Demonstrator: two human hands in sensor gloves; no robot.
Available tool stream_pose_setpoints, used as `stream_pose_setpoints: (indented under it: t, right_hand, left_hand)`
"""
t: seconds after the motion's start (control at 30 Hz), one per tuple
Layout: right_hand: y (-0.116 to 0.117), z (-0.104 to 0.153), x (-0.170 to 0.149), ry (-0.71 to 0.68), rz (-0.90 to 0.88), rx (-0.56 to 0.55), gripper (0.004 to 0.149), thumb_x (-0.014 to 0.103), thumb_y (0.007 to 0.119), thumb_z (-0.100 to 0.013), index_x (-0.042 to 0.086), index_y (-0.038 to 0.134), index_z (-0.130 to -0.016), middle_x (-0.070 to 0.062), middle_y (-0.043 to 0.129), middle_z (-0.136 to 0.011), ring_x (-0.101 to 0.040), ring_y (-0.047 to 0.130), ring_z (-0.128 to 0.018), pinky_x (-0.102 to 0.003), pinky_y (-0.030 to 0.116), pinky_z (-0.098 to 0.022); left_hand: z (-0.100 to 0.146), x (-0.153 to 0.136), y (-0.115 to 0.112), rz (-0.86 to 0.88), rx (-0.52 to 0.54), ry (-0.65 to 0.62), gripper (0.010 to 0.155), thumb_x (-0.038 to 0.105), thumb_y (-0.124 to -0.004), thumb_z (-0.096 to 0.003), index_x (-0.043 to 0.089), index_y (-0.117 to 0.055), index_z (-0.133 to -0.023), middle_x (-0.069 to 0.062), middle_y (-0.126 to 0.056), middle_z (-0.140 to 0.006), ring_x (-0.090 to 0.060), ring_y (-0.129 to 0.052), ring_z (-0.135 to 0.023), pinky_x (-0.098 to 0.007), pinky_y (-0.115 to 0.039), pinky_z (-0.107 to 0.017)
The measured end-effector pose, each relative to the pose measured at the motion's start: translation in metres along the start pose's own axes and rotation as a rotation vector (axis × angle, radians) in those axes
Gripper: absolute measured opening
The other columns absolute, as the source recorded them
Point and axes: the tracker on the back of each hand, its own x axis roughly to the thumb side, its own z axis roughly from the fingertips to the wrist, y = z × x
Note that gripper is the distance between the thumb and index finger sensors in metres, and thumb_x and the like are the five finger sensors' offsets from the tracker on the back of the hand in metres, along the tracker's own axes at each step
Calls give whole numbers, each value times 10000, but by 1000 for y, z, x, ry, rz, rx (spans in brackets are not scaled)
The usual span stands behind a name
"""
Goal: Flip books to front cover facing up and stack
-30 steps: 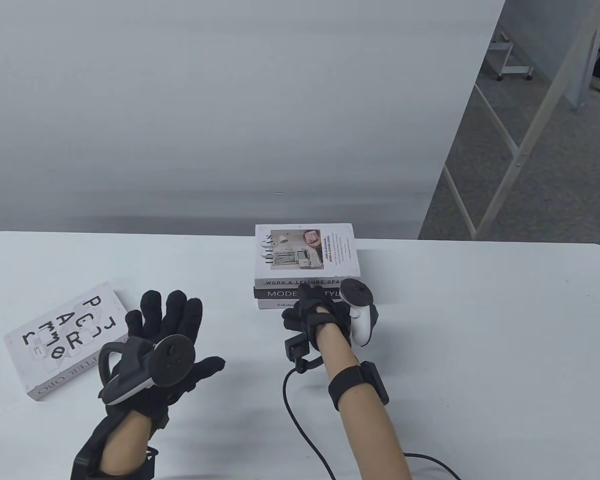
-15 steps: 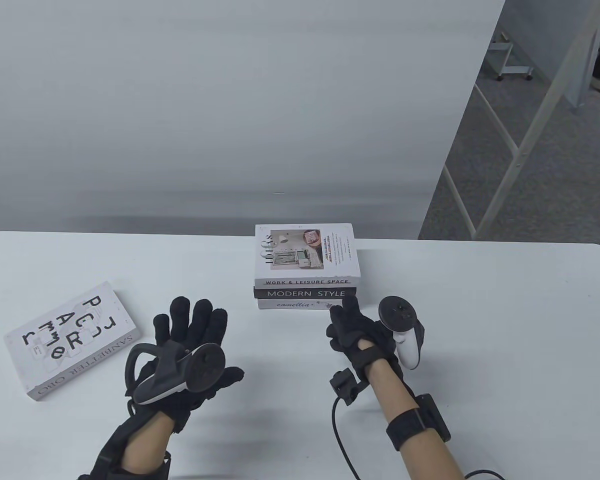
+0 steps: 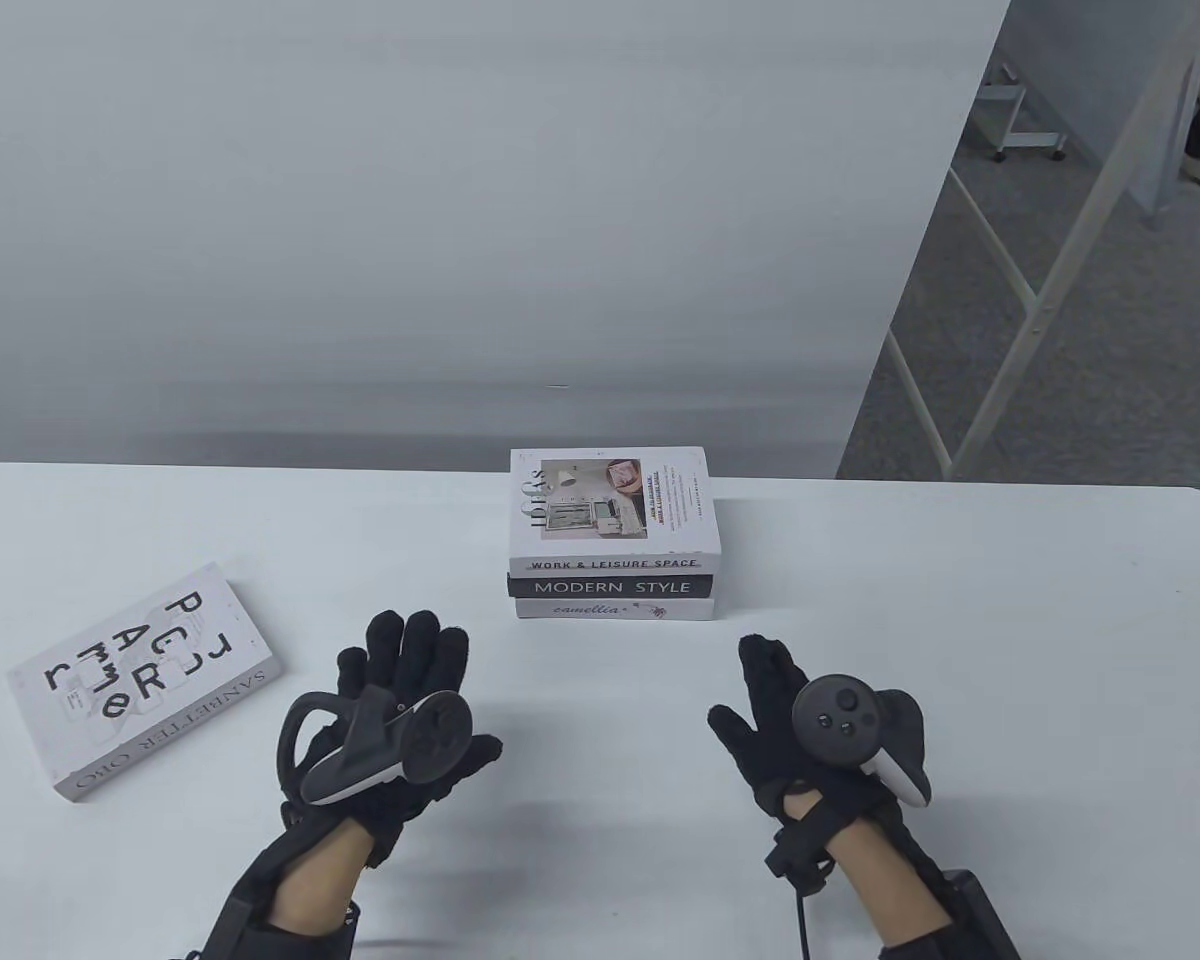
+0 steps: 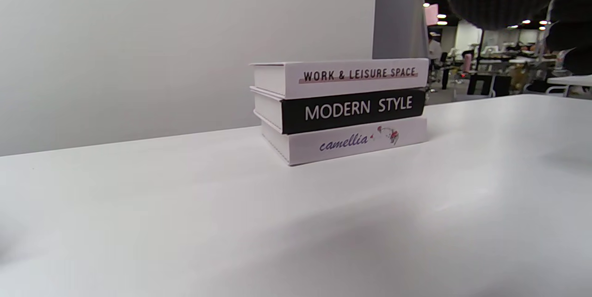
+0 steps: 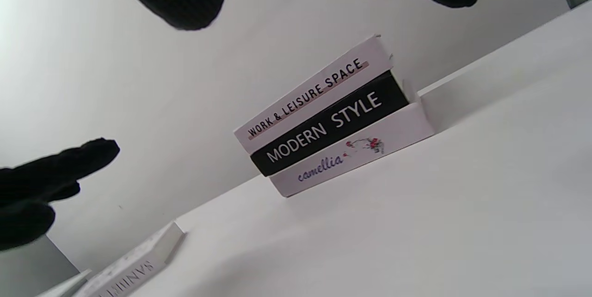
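Observation:
A stack of three books (image 3: 614,560) stands at the table's far middle: a white "Work & Leisure Space" book on top with its picture cover up, a black "Modern Style" book, a white "camellia" book at the bottom. The stack shows in the left wrist view (image 4: 342,108) and right wrist view (image 5: 333,126). A fourth white book (image 3: 140,680) with big black letters lies flat at the left, also in the right wrist view (image 5: 134,267). My left hand (image 3: 400,720) and right hand (image 3: 800,730) hover open and empty, near side of the stack, fingers spread.
The white table (image 3: 960,620) has a rounded right corner and ends at a grey wall behind the stack. A black cable (image 3: 805,920) hangs from my right wrist at the near edge.
My right hand has let go of the stack's front and drawn back toward me and to the right. My left hand has drifted right toward the middle. The books have not moved.

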Motion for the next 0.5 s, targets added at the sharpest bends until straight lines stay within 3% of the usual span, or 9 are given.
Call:
stream_pose_setpoints:
  t: [0.27, 0.5]
  right_hand:
    - [-21, 21, -13, 38, 331, -7, 865, 568, 692, -513, 37, 305, -1075, -405, 307, -1072, -725, 412, -899, -841, 419, -538]
    - [-31, 24, -18, 72, 409, -11, 878, 585, 700, -507, 42, 316, -1081, -398, 322, -1081, -722, 409, -908, -842, 404, -551]
  left_hand:
    - [-15, -27, -29, 11, -39, 76, 1037, 777, -558, -426, 43, -350, -1129, -295, -339, -1134, -637, -489, -1004, -697, -555, -682]
    - [-30, -113, -57, -99, -198, 254, 1002, 771, -502, -434, 62, -374, -1131, -276, -370, -1144, -653, -481, -1000, -729, -496, -686]
